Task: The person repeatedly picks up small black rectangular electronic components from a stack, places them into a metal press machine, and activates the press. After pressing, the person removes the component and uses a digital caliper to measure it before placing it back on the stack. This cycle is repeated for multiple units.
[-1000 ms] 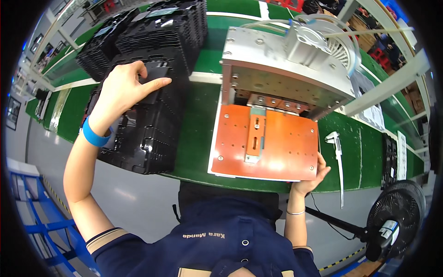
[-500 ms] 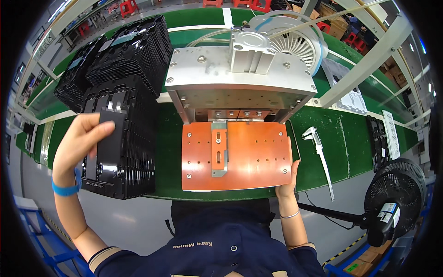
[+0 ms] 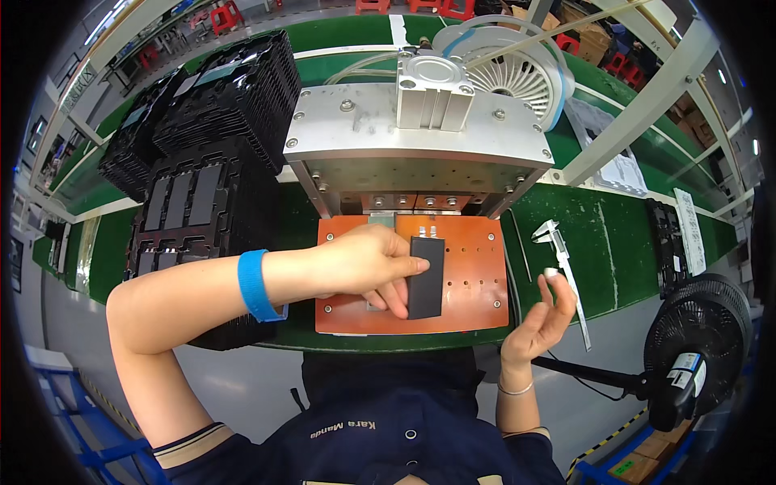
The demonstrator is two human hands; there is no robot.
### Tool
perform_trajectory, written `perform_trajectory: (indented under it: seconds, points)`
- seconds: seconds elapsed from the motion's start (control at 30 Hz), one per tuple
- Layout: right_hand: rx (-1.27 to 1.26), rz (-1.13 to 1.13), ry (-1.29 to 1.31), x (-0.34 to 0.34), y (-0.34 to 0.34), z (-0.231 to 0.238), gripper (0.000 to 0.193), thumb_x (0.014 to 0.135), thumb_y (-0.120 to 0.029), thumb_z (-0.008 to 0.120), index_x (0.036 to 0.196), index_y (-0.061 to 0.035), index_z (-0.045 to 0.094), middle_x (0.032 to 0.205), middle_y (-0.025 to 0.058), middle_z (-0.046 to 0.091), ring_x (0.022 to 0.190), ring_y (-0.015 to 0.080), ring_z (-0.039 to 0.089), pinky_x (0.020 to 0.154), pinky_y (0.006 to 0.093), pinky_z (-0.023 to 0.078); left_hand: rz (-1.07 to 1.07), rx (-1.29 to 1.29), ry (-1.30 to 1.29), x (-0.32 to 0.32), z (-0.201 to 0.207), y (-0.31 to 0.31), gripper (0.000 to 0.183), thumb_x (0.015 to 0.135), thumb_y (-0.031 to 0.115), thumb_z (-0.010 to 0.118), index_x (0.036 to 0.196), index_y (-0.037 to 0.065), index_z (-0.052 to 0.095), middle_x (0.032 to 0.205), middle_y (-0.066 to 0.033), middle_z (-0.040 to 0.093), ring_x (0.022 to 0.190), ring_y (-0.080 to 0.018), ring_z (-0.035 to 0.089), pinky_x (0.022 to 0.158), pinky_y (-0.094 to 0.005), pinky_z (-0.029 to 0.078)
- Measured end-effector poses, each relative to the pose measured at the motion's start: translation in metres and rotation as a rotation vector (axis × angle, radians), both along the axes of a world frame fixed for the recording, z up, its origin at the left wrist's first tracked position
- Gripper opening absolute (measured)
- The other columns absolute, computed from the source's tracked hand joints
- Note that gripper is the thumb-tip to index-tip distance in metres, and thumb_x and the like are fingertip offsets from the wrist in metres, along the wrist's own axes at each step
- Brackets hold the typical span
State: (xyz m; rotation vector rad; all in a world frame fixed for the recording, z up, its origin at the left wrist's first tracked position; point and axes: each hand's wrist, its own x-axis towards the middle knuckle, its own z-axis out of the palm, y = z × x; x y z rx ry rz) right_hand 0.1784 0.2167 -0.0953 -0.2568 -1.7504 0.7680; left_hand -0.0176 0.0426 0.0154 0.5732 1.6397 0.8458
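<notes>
Moved rightward from the black tray stack (image 3: 249, 194) since the earlier frame, the left hand (image 3: 368, 260) clamps a flat black piece (image 3: 426, 279) between thumb and fingers over the orange plate (image 3: 471, 305); whether they touch, I cannot tell. Off the plate's right edge, the right hand (image 3: 540, 325) curls loosely, thumb and fingers apart, near the caliper (image 3: 560, 253).

1. Slab (image 3: 426, 279): black, with silvery tabs (image 3: 432, 231).
2. Plate (image 3: 470, 304): orange, dotted with dark holes (image 3: 466, 284).
3. Tabletop (image 3: 578, 206): green.
4. Wristband (image 3: 257, 284): blue.
5. Trays (image 3: 250, 174): black.
6. Shirt (image 3: 356, 454): navy, tan-banded sleeves (image 3: 191, 446).
7. Floor tape (image 3: 600, 447): black-and-yellow stripes.
8. Stools (image 3: 226, 14): red.
</notes>
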Motion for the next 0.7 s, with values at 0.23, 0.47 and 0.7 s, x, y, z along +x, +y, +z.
perform_trajectory:
  seconds: [0.23,0.47,0.7]
  points:
    - [0.371,0.433,-0.862,-0.008,-0.033,0.062,0.048,0.082,-0.028,0.073,0.124,-0.0079,0.062,0.131,0.0119,0.058,0.128,0.0286,0.048,0.108,0.0510,0.034,-0.367,0.183,0.883,-0.006,0.009,-0.029,0.028,0.088,0.024,0.066,0.074,0.000,0.062,0.060,-0.0112,0.061,0.050,-0.0251,0.061,0.052,-0.0354,0.051]
    - [0.336,0.468,-0.739,-0.039,-0.024,0.068,0.029,0.082,-0.017,0.073,0.108,-0.0059,0.067,0.111,0.0099,0.065,0.107,0.0301,0.059,0.096,0.0469,0.044,-0.708,0.540,1.365,0.022,-0.005,-0.051,0.056,0.084,0.042,0.068,0.128,0.010,0.054,0.137,-0.0158,0.046,0.130,-0.0321,0.044,0.100,-0.0445,0.043]
    - [0.529,0.396,-0.669,-0.084,-0.021,0.063,0.024,0.076,-0.001,0.069,0.100,-0.0029,0.066,0.094,0.0072,0.062,0.085,0.0254,0.058,0.073,0.0366,0.050,-0.841,0.480,1.306,0.020,-0.022,-0.051,0.079,0.085,0.057,0.060,0.143,0.006,0.041,0.147,-0.0206,0.037,0.138,-0.0322,0.036,0.110,-0.0538,0.030]
